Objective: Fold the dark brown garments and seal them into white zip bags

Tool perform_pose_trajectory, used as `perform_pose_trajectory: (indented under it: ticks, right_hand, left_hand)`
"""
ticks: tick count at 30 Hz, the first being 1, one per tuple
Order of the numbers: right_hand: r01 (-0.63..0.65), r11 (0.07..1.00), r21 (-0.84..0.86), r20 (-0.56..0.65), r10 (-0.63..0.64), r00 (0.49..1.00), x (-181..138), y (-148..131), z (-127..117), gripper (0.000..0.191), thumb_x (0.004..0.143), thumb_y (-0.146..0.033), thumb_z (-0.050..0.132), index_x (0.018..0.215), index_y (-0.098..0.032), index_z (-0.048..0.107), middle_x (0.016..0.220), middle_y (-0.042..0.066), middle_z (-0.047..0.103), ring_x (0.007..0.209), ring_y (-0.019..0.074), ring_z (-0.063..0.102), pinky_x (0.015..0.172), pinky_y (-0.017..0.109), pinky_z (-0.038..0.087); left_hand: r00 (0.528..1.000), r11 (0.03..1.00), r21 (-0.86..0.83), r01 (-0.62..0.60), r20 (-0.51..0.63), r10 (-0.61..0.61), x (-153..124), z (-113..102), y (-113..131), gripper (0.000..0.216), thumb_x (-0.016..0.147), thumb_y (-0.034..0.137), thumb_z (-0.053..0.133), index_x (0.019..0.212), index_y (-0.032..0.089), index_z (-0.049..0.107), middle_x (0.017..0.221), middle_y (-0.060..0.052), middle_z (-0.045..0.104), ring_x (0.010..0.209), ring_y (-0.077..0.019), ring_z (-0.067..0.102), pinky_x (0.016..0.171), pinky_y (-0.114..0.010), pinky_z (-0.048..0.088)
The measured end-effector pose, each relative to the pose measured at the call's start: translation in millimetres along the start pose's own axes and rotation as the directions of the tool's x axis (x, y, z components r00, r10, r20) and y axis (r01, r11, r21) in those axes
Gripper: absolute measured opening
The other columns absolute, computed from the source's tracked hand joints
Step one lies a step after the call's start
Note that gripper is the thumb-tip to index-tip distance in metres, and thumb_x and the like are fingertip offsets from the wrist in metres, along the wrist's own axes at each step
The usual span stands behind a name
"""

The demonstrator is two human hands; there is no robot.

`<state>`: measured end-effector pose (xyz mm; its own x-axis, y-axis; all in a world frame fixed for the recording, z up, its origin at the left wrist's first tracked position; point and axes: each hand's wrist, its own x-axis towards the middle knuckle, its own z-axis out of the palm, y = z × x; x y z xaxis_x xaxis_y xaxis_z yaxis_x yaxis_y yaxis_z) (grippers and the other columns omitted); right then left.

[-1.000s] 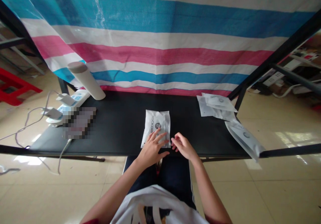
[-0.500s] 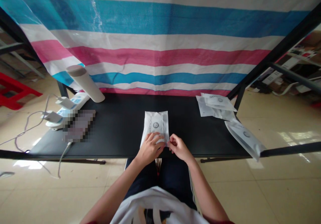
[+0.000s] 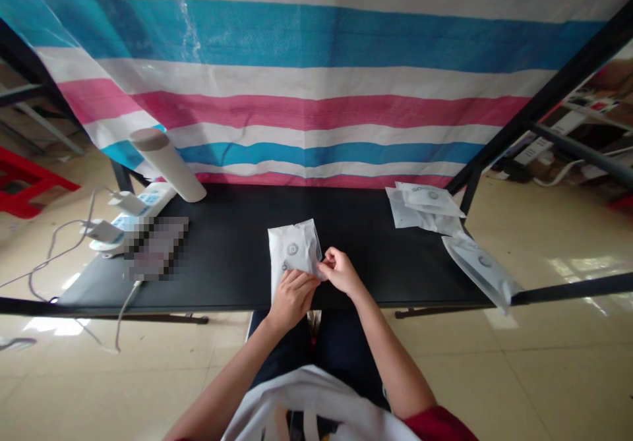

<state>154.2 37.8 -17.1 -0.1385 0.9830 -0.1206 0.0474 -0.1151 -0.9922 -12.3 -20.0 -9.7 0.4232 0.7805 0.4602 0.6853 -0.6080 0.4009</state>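
A white plastic pouch (image 3: 293,248) with a dark round logo and partly covered lettering lies on the black table (image 3: 237,230) in front of me, turned slightly askew. My left hand (image 3: 295,296) is closed over its near right part, fingers bent on the plastic. At the pouch's right edge my right hand (image 3: 341,271) pinches the plastic between thumb and fingers, close to the left fingertips. What lies inside the pouch cannot be made out.
Several similar white pouches (image 3: 428,196) lie at the table's right end, one (image 3: 482,266) overhanging the edge. On the left are a white bottle (image 3: 171,167), a power strip (image 3: 143,210) with chargers and cables, and a blurred-out device (image 3: 157,246). A striped sheet (image 3: 306,111) hangs behind.
The pouch has shifted left and rotated a little counterclockwise. My right hand has moved left and slightly away from me with its edge; my left hand has shifted slightly too.
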Motion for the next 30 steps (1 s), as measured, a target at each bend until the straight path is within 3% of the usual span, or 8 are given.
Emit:
perform_pose_trajectory:
  ticks: [5,10,19,25,27,30]
  right_hand:
    - [0.033,0.999,0.016,0.006,-0.033,0.999,-6,-3,7,0.029,0.070,-0.036,0.069,0.070,-0.024,0.042,0.060,-0.006,0.048,0.054,0.0122,0.047,0.050,0.023,0.039]
    - [0.092,0.996,0.008,-0.029,-0.091,0.995,-11,2,2,0.029,0.075,-0.035,0.065,0.070,-0.024,0.039,0.061,-0.007,0.045,0.054,0.0111,0.044,0.052,0.023,0.037]
    - [0.177,0.976,-0.129,-0.276,-0.207,0.938,45,12,-14,0.037,0.070,-0.043,0.065,0.063,-0.024,0.034,0.056,-0.008,0.039,0.053,0.0096,0.038,0.054,0.023,0.032]
    - [0.184,0.958,-0.219,-0.295,-0.245,0.924,65,22,-10,0.037,0.074,-0.052,0.062,0.064,-0.023,0.040,0.059,-0.005,0.046,0.055,0.0113,0.045,0.056,0.024,0.038]
    - [0.174,0.968,-0.178,-0.278,-0.220,0.935,66,21,-11,0.038,0.075,-0.055,0.063,0.068,-0.023,0.045,0.061,-0.003,0.051,0.058,0.0129,0.051,0.056,0.025,0.042]
    - [0.108,0.994,-0.024,-0.177,-0.110,0.978,59,17,-21,0.041,0.074,-0.060,0.065,0.081,-0.022,0.054,0.076,0.002,0.064,0.068,0.0171,0.063,0.059,0.027,0.050]
  left_hand:
    - [0.997,0.993,0.091,0.078,-0.033,-0.076,11,-9,3,0.016,0.095,0.024,0.052,0.095,0.020,0.068,0.096,-0.005,0.071,0.089,-0.0210,0.058,0.076,-0.036,0.043]
    - [0.998,1.000,0.012,-0.024,-0.051,0.024,14,-2,12,0.022,0.097,0.017,0.048,0.092,0.020,0.069,0.085,-0.003,0.071,0.079,-0.0176,0.058,0.071,-0.034,0.042]
    - [0.994,0.987,-0.127,-0.095,-0.062,0.088,-13,-2,59,0.023,0.097,0.017,0.050,0.086,0.020,0.070,0.083,-0.002,0.072,0.071,-0.0149,0.059,0.068,-0.033,0.044]
    - [1.000,0.993,-0.113,-0.025,-0.016,0.023,-17,-7,46,0.019,0.096,0.024,0.053,0.093,0.023,0.071,0.088,-0.002,0.073,0.083,-0.0178,0.061,0.076,-0.034,0.047]
    - [0.999,0.995,-0.095,-0.004,0.035,0.008,-14,-14,39,0.016,0.093,0.033,0.059,0.098,0.023,0.071,0.098,-0.004,0.072,0.096,-0.0220,0.060,0.084,-0.038,0.048]
    - [0.997,0.998,-0.028,0.064,0.056,-0.062,-14,-27,27,0.033,0.086,0.045,0.065,0.111,0.023,0.067,0.118,-0.009,0.066,0.114,-0.0296,0.053,0.094,-0.046,0.045]
